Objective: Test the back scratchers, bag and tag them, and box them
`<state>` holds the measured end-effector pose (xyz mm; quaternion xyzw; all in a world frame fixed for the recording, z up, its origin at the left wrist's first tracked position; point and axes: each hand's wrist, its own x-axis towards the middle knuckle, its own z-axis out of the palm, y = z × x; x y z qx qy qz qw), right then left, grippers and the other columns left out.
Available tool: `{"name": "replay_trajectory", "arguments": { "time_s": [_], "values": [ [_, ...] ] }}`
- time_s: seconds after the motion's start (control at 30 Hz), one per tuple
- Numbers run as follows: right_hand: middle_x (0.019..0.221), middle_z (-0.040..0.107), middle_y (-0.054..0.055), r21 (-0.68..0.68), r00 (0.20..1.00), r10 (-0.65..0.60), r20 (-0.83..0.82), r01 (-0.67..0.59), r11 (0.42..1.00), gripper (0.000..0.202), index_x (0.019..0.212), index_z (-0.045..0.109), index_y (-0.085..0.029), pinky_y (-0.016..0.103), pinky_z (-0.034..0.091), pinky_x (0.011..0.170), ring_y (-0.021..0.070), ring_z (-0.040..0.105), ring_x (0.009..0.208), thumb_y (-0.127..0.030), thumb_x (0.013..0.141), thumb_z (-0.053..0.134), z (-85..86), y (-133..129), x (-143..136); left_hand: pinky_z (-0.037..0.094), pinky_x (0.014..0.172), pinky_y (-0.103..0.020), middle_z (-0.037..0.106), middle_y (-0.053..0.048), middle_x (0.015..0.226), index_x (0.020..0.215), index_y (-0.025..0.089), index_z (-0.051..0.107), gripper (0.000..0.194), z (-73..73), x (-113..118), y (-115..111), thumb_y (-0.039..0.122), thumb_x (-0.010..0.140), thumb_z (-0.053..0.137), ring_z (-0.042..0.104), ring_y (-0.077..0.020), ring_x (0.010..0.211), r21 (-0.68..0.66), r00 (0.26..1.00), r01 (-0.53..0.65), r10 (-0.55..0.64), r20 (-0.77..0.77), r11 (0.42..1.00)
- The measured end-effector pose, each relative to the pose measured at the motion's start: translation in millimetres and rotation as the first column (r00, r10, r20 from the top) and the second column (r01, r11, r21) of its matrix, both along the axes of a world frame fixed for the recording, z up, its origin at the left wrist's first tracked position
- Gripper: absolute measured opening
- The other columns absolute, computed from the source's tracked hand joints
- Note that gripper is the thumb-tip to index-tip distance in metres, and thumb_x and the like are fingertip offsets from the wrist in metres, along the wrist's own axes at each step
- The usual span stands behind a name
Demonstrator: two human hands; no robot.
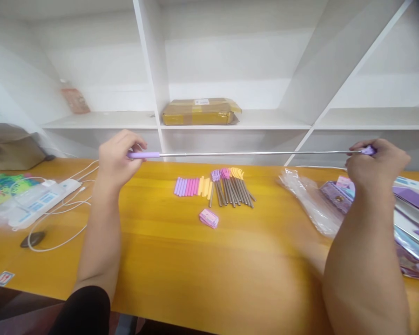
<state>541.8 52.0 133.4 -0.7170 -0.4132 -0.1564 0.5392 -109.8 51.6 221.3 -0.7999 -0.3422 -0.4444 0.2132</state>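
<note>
While left hand (118, 156) and right hand (379, 159) grip a metal rod (258, 153), wooden table (209, 265) below, white shelving (230, 60) behind

Coloured tubes (192, 186), clawed rods (232, 190), pink packet (208, 218) on table (230, 270).

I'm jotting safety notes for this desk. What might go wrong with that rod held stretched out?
The thin rod spans from the left grip to the right grip, so a sideways push might bend it.
If one end slips, it could drop and scatter the row of tubes.
Loose cables lie beside the left forearm and might snag it.
</note>
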Motion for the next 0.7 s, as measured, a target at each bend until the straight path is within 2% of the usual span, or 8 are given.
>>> {"name": "replay_trajectory", "arguments": {
  "time_s": [0.1,0.2,0.3,0.4,0.57,0.7],
  "values": [
    [0.069,0.063,0.001,-0.028,0.996,-0.067,-0.052,0.066,0.997,0.033,0.076,0.071,-0.021,0.035,0.045,0.073,0.0189,0.055,0.066,-0.011,0.054,0.049,13.6,1.4,-15.6,0.053,0.071,-0.034,0.075,0.000,0.092,0.088,0.025,0.066,0.024,-3.3,9.3,1.0,0.004,0.076,0.067,0.069,-0.0180,0.080,-0.005,0.999,0.025,-0.025,0.033,1.000],
    [0.062,0.056,0.002,-0.142,0.980,-0.162,-0.117,0.145,0.979,0.024,0.064,0.060,-0.023,0.038,0.041,0.072,0.0190,0.049,0.062,-0.005,0.052,0.049,33.5,5.0,-46.2,0.053,0.072,-0.034,0.075,-0.001,0.091,0.085,0.025,0.066,0.022,-12.4,30.0,1.0,0.004,0.076,0.067,0.069,-0.0191,0.080,-0.044,0.998,0.008,-0.005,0.068,0.999],
    [0.064,0.057,0.003,-0.162,0.997,-0.060,-0.047,0.052,0.985,0.026,0.066,0.058,-0.024,0.038,0.041,0.074,0.0191,0.049,0.065,-0.002,0.056,0.050,48.8,2.3,-84.1,0.051,0.070,-0.031,0.072,0.000,0.084,0.084,0.023,0.065,0.022,-25.6,59.0,-3.5,0.002,0.075,0.066,0.068,-0.0177,0.077,-0.095,0.991,-0.031,0.043,0.129,0.995],
    [0.069,0.061,0.006,-0.164,0.999,0.038,0.026,-0.033,0.986,0.026,0.072,0.061,-0.023,0.036,0.041,0.076,0.0193,0.050,0.068,-0.002,0.061,0.050,54.0,-8.6,-125.6,0.048,0.067,-0.029,0.071,0.000,0.080,0.081,0.021,0.064,0.022,-40.2,88.1,-13.2,0.001,0.074,0.064,0.066,-0.0161,0.074,-0.102,0.980,-0.035,0.054,0.190,0.994],
    [0.079,0.067,0.009,-0.201,0.939,0.275,0.205,-0.235,0.951,0.019,0.082,0.065,-0.021,0.036,0.040,0.077,0.0217,0.054,0.075,-0.010,0.072,0.053,44.7,-27.0,-199.1,0.045,0.064,-0.025,0.068,0.001,0.076,0.081,0.020,0.064,0.020,-63.3,121.3,-27.7,0.001,0.079,0.061,0.062,-0.0131,0.070,-0.115,0.986,0.075,-0.057,0.156,0.990],
    [0.088,0.069,0.010,-0.213,0.883,0.381,0.274,-0.331,0.919,0.018,0.088,0.061,-0.023,0.035,0.041,0.077,0.0253,0.059,0.083,-0.012,0.078,0.050,33.8,-37.2,-241.5,0.041,0.060,-0.025,0.068,0.002,0.073,0.079,0.020,0.064,0.018,-69.3,129.4,-32.9,0.003,0.084,0.062,0.061,-0.0123,0.066,-0.047,0.987,0.076,-0.069,0.144,0.996]
  ]
}}
